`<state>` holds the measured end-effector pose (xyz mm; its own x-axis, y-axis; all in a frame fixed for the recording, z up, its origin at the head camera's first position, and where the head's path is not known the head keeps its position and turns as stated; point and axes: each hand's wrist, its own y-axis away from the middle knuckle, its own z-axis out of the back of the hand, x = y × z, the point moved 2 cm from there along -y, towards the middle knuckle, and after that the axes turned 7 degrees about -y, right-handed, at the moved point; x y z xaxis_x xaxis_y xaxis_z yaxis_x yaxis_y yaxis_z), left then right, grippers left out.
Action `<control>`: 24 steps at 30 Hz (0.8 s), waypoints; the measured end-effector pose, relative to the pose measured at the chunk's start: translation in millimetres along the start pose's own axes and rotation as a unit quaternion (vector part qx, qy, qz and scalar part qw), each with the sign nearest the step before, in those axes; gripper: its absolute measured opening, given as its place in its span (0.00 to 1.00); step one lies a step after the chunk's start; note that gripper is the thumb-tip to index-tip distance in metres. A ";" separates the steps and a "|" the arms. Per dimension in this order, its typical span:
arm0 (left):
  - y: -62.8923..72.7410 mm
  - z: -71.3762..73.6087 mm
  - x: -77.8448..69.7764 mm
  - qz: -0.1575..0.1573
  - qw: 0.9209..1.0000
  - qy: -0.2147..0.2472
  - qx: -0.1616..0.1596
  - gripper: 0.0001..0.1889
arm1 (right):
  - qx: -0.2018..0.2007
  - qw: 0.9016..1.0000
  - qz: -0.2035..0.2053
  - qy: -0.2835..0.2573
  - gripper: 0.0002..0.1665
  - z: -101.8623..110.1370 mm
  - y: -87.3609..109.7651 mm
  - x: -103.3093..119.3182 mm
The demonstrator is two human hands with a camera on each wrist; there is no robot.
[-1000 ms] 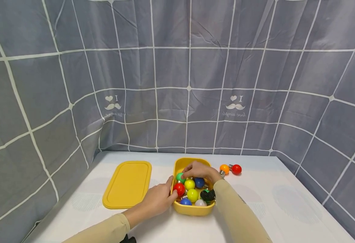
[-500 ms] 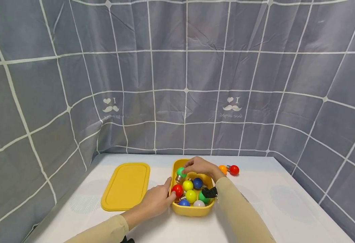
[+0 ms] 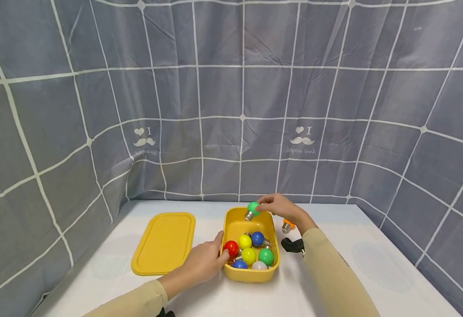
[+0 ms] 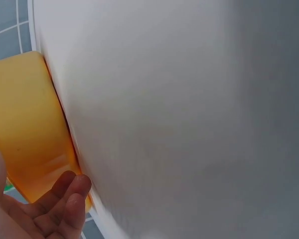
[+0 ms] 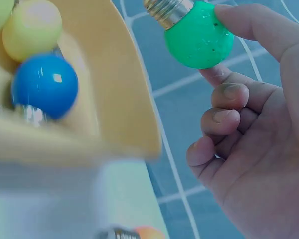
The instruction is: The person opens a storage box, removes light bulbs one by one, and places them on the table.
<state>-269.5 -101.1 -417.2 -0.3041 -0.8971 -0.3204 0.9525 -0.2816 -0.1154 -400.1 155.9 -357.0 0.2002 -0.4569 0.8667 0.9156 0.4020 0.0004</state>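
Note:
My right hand pinches a green light bulb between thumb and index finger, above the far end of a yellow plastic box. Its metal screw base points down and left; the other fingers are curled beneath, as the right wrist view shows. My left hand holds the box's left wall, thumb over the rim and fingers against the outside. Inside the box lie a red bulb, two yellow bulbs, two blue bulbs, another green bulb and a white bulb.
A flat yellow lid lies on the white table left of the box. An orange bulb rests just right of the box, partly behind my right arm. A grey curtain with white lines hangs behind and at both sides.
My right hand has lifted the green bulb from inside the box and carried it up and right to the far rim. A red bulb outside is now hidden by that arm. My left hand stays put.

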 end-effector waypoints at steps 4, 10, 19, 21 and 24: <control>-0.2 0.3 0.0 0.001 1.000 -0.005 -0.003 0.37 | -0.025 0.999 -0.015 -0.021 0.26 18.2 8.6 -13.3; -0.2 0.0 0.1 -0.003 1.000 0.001 -0.007 0.37 | -0.067 0.996 -0.036 -0.035 0.26 38.2 23.3 -36.3; 0.7 1.8 -0.5 -0.003 1.000 -0.001 -0.012 0.37 | -0.108 0.989 -0.078 -0.057 0.37 54.1 42.1 -63.2; 0.7 1.7 -0.7 -0.004 1.000 -0.001 -0.010 0.37 | -0.121 0.987 -0.085 -0.061 0.38 56.5 46.7 -69.6; 1.2 1.5 -1.0 -0.002 1.000 0.000 -0.007 0.37 | -0.135 0.985 -0.086 -0.058 0.37 59.3 53.4 -78.9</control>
<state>-268.0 -101.1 -415.7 -0.3088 -0.8955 -0.3206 0.9508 -0.2810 -0.1308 -387.7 260.5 -395.8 0.0063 -0.3992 0.9168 0.9950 0.0936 0.0339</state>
